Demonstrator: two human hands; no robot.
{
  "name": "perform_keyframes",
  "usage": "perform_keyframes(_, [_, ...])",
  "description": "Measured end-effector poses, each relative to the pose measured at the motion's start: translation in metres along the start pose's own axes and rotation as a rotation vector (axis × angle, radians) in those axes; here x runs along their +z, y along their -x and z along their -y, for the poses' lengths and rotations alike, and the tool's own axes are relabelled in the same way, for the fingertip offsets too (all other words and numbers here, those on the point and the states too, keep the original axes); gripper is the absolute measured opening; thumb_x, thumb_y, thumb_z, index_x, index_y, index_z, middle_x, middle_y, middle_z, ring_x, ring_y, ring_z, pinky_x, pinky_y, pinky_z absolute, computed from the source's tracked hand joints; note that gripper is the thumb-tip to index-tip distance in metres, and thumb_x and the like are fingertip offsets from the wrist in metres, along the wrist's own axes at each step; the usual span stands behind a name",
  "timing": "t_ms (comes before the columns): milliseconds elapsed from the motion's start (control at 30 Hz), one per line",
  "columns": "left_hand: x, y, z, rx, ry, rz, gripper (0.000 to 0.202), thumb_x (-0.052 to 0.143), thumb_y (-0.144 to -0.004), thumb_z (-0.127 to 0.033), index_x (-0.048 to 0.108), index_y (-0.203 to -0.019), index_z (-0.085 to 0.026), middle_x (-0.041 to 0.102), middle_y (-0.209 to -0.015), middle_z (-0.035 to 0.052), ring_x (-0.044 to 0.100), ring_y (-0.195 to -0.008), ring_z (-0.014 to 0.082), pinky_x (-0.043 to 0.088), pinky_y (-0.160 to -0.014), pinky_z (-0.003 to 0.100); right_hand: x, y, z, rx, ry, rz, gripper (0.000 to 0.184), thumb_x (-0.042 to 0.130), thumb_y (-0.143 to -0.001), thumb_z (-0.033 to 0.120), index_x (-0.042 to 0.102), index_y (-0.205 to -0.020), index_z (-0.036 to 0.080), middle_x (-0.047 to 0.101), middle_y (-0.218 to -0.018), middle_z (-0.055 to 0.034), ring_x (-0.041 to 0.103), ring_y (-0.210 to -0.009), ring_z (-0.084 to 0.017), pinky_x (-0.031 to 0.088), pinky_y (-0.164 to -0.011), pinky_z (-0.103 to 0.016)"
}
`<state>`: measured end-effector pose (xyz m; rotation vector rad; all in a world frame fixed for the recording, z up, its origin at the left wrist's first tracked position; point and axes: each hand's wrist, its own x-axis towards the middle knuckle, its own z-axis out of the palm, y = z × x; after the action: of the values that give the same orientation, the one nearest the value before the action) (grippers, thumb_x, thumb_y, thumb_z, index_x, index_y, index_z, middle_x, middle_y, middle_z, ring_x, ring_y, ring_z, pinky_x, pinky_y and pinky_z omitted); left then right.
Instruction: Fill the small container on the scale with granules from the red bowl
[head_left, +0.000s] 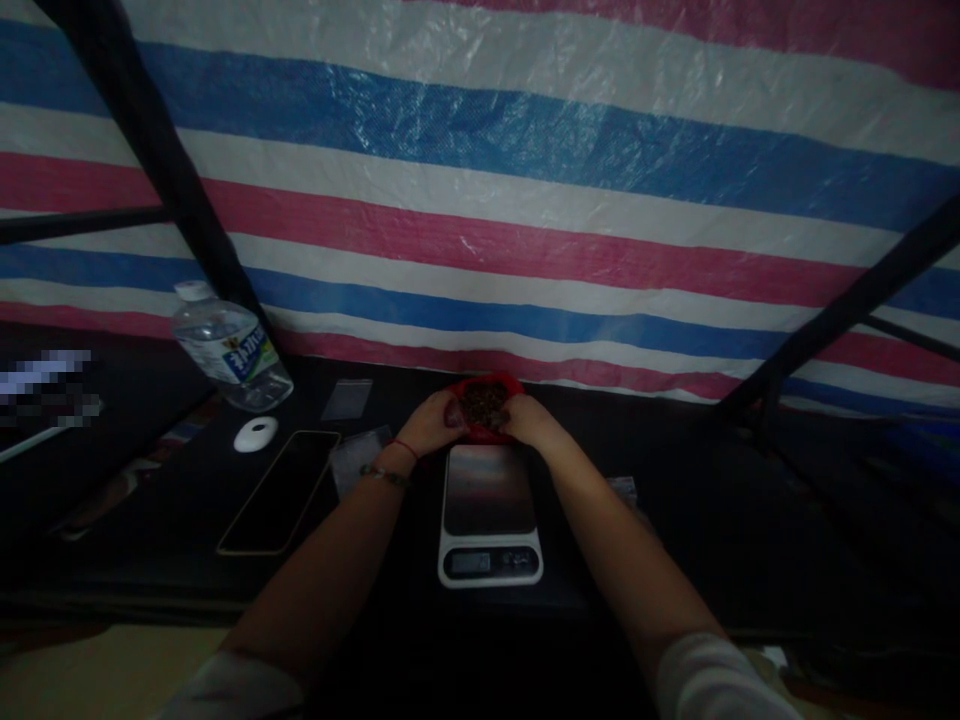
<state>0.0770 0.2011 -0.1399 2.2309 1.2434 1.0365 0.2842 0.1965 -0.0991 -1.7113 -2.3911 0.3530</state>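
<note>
Nearest the camera: two bare forearms in pushed-up pale sleeves, reaching forward over a dark bench [675,540].

Between the forearms sits a kitchen scale [490,515] — white body, reflective platform, small display at the near edge, reading too dim to make out. Nothing rests on the platform.

Just beyond the far edge of the scale, both hands meet on a red bag [486,404] of dark brown pieces. Left hand [431,423] curled round the bag's left rim, fingers closed on it; a red thread and a bracelet at that wrist. Right hand [529,418] likewise closed on the right rim. Bag mouth held open between them; whether it rests on the bench or is lifted, cannot tell.

Left of the scale: a small clear pouch [358,458] lying flat, then a phone [281,490] face up with dark screen, a white oval object [256,434] beside its far end, and a second clear pouch [347,399] farther back. A plastic water bottle [229,350] leans at the far left, near a black frame pole [161,160].

Behind everything — a red, white and blue striped tarp [525,180] closes off the view.
</note>
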Motion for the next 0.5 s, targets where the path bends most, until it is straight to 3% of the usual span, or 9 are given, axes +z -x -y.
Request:
perform_keyframes(100, [0.003, 0.0, 0.006, 0.006, -0.028, 0.028, 0.053, 0.071, -0.066, -0.027, 0.057, -0.116, -0.017, 0.064, -0.112, 0.0094, 0.06, -0.104, 0.0267, 0.047, -0.092, 0.041, 0.002, -0.007, 0.005, -0.005, -0.028, 0.039, 0.013, 0.069, -0.07, 0.025, 0.076, -0.079, 0.018, 0.072, -0.076, -0.0089, 0.065, -0.068, -0.02, 0.044, -0.061, -0.025])
perform_keyframes(267, [0.005, -0.001, 0.01, 0.004, -0.072, 0.016, 0.044, 0.068, -0.07, -0.027, 0.057, -0.111, -0.018, 0.063, -0.108, 0.0086, 0.06, -0.1, 0.0248, 0.048, -0.089, 0.04, 0.013, -0.012, 0.003, -0.037, -0.115, -0.027, 0.013, 0.066, -0.074, 0.022, 0.075, -0.082, 0.018, 0.072, -0.082, -0.0084, 0.066, -0.076, -0.021, 0.046, -0.067, -0.026])
perform_keyframes(500, [0.006, -0.002, 0.006, 0.012, -0.05, -0.028, 0.033, 0.065, -0.072, -0.024, 0.058, -0.104, -0.018, 0.062, -0.105, 0.007, 0.06, -0.1, 0.0235, 0.048, -0.089, 0.038, 0.036, -0.019, -0.003, -0.074, -0.452, -0.153, 0.028, 0.067, -0.071, 0.013, 0.07, -0.099, 0.016, 0.072, -0.1, -0.0088, 0.066, -0.09, -0.021, 0.05, -0.081, -0.03])
